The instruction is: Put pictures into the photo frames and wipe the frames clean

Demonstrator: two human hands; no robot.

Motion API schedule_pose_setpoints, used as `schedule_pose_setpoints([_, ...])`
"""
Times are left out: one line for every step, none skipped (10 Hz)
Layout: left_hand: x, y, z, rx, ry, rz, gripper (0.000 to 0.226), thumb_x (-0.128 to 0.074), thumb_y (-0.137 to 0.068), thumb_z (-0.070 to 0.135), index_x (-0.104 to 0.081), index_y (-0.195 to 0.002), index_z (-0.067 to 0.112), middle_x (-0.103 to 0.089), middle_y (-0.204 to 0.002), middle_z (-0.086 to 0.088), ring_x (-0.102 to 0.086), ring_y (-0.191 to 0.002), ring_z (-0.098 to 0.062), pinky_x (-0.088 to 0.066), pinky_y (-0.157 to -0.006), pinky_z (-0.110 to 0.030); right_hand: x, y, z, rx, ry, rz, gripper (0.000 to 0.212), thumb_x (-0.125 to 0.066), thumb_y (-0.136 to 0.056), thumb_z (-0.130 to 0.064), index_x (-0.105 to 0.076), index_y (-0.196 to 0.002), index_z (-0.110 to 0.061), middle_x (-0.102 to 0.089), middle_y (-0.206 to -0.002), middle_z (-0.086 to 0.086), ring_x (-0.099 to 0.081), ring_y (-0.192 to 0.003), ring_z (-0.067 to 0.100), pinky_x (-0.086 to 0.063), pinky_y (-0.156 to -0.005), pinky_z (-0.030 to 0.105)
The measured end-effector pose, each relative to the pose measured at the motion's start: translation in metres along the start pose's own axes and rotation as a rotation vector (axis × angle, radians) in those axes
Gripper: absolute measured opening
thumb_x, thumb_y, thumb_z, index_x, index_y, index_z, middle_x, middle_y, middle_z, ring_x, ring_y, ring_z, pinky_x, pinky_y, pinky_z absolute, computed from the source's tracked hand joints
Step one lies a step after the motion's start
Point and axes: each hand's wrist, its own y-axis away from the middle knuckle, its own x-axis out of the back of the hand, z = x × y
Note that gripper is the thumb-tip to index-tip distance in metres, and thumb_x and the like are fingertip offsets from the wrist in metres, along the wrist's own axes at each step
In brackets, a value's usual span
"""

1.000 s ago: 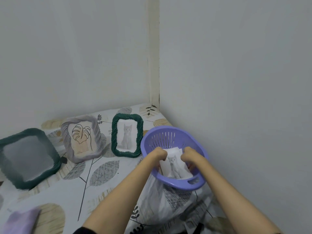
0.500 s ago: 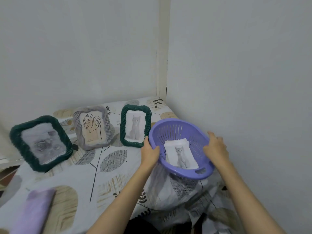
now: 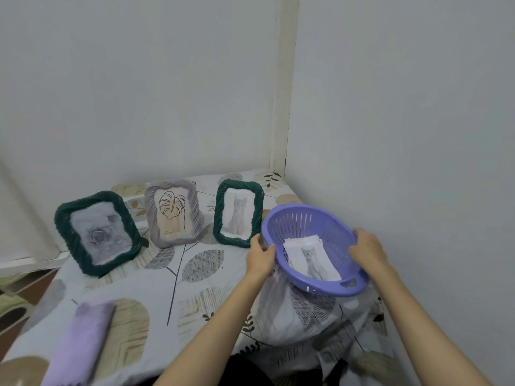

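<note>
Both hands on the purple basket (image 3: 328, 229); left hand (image 3: 260, 256) grips its left rim, thumb hooked over the edge; right hand (image 3: 367, 250) curled over the right rim; basket tilted toward the person. Between the hands, inside the basket, a stack of prints (image 3: 312, 256), cat picture on top. Beyond the left hand, three frames stand on the leaf-print cloth (image 3: 195, 288): green cat frame (image 3: 238, 214) nearest, grey leaf frame (image 3: 172, 213), green rose frame (image 3: 96, 232) farthest. Lilac rag (image 3: 80, 341) well left of the left forearm.
</note>
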Motion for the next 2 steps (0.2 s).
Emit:
schedule_pose_setpoints([0.022,0.000,0.000,-0.039,-0.013,0.015,0.048,-0.046,-0.094,0.018,-0.029,-0.139,0.014,-0.051,-0.113,-0.006,-0.055,-0.092,-0.023,-0.049,-0.065,-0.032,-0.006,0.012,-0.012,0.096,0.085,0.132,0.045,-0.044,-0.085,-0.003,-0.045,-0.130,-0.007,-0.046,-0.127,0.022,-0.046,-0.114,0.039,-0.038,-0.094,0.044])
schedule_pose_setpoints([0.046,0.010,-0.003,-0.079,-0.017,0.047,0.037,-0.046,-0.093,0.015,-0.042,-0.129,0.011,-0.052,-0.104,-0.003,-0.054,-0.082,-0.019,-0.047,-0.064,-0.029,-0.018,0.032,-0.026,0.315,0.027,0.256,0.042,-0.048,-0.084,-0.001,-0.052,-0.126,-0.005,-0.050,-0.127,0.020,-0.046,-0.116,0.039,-0.038,-0.096,0.046])
